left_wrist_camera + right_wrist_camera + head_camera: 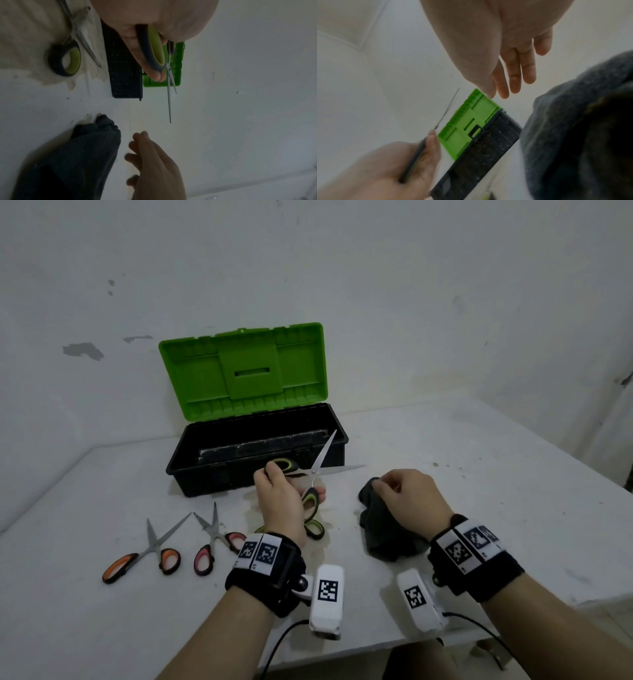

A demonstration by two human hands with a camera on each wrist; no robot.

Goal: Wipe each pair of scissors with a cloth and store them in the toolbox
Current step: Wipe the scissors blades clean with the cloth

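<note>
My left hand [281, 498] grips a pair of green-handled scissors [317, 470] by the handles, blades spread apart, just in front of the open toolbox [219, 479]. The wrist view shows my fingers curled round the green handle [154, 51]. My right hand [407, 498] hovers with relaxed, nearly straight fingers [513, 67] over a dark grey cloth [380, 529] that lies crumpled on the table. A second green pair [68, 59] lies on the table under my left wrist. Orange-handled scissors [147, 556] and pink-handled scissors [214, 546] lie at the left.
The toolbox has a black base and a green lid [243, 371] standing open against the wall. The white table [479, 474] ends near my forearms and at the right. Cables hang from both wrist cameras.
</note>
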